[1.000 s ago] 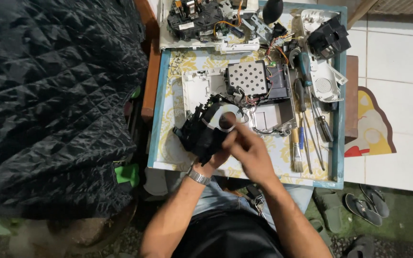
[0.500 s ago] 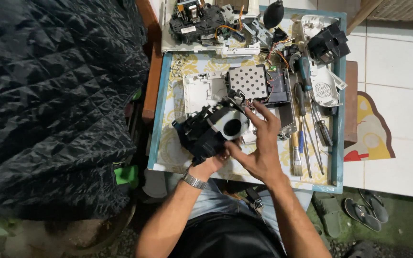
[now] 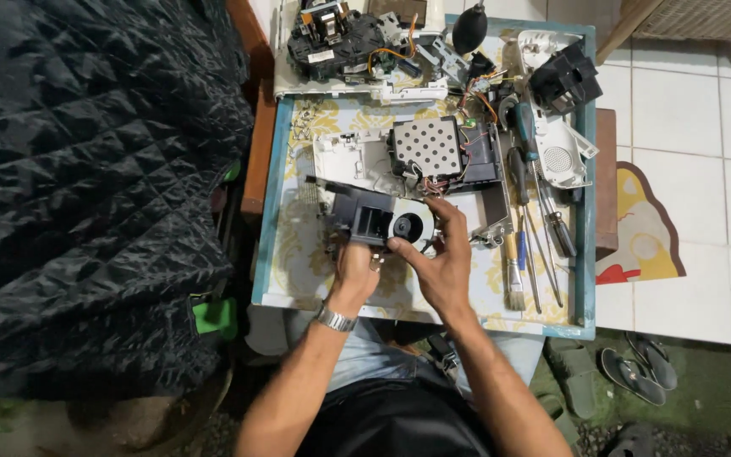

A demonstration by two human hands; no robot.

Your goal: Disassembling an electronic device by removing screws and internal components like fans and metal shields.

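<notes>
Both my hands hold a dark grey plastic housing with a round fan opening (image 3: 378, 222) just above the small table (image 3: 274, 211). My left hand (image 3: 355, 272), with a metal wristwatch, grips the housing from below at its left side. My right hand (image 3: 439, 264) clasps the right side, its thumb by the round opening and its fingers over the far edge. Behind the housing lies an opened device with a perforated metal plate (image 3: 427, 145) and loose wires.
Screwdrivers (image 3: 543, 211) and a brush (image 3: 512, 271) lie on the right of the table. White casing parts (image 3: 558, 152), a black part (image 3: 562, 80), a dismantled assembly (image 3: 336, 38) and a black blower bulb (image 3: 469, 30) sit further back. A dark quilted cover (image 3: 86, 186) fills the left. Sandals (image 3: 632, 372) lie on the floor.
The housing has been turned and lifted further up the table, now showing its flat side with the round opening. My right hand moved from on top to its right side.
</notes>
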